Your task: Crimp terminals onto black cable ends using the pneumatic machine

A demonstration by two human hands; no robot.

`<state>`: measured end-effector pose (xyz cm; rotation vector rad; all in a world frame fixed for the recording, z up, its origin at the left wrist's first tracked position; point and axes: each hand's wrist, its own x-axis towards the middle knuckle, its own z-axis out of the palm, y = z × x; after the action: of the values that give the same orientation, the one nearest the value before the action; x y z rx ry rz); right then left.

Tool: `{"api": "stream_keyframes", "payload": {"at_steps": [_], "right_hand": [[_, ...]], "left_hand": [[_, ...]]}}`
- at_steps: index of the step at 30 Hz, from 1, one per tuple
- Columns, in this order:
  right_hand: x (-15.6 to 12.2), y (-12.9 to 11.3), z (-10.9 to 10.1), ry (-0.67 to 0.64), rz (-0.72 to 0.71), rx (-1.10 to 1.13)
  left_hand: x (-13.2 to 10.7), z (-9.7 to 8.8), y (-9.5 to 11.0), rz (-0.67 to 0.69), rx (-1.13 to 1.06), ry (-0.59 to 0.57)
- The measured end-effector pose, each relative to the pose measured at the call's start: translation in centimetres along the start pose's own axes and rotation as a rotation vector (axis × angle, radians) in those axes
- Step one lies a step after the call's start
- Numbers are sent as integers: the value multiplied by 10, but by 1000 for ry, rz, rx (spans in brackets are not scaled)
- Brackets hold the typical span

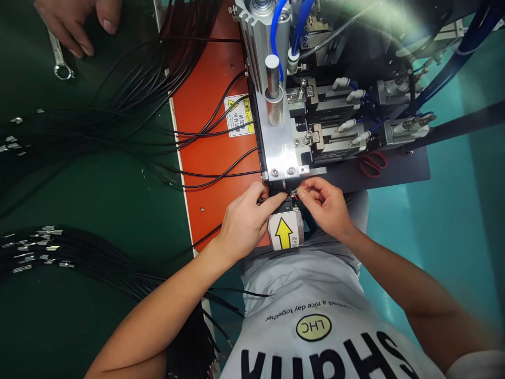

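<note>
My left hand is closed at the front edge of a metal machine, its thumb and fingers on a black cable. The cable's far end is mostly covered by the fingers. Just to the right, my right hand pinches at thin wires, some of them red, over a small dark slot in the machine. Both sets of fingertips are almost together there. A white label with a yellow arrow sits on a rounded part right below the fingers.
Black cables cross the orange plate at left. Another bundle with metal ends lies on the green table. Another person's hand is near a wrench. Red-handled scissors lie at right, below pneumatic cylinders.
</note>
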<state>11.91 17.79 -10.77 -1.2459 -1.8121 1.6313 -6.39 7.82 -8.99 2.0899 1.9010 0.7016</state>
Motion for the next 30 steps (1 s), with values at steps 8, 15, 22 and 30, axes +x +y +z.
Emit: {"api": "stream_keyframes", "payload": {"at_steps": [8, 15, 22, 30], "right_hand": [[-3, -1, -1, 52, -77, -63], [-4, -4, 2, 116, -221, -223], [-5, -3, 10, 151, -303, -284], [-5, 7, 20, 221, -225, -160]], "left_hand": [[0, 1, -1, -6, 10, 5], [-1, 1, -1, -15, -4, -5], [-2, 3, -3, -3, 5, 21], [-3, 3, -5, 0, 6, 20]]}}
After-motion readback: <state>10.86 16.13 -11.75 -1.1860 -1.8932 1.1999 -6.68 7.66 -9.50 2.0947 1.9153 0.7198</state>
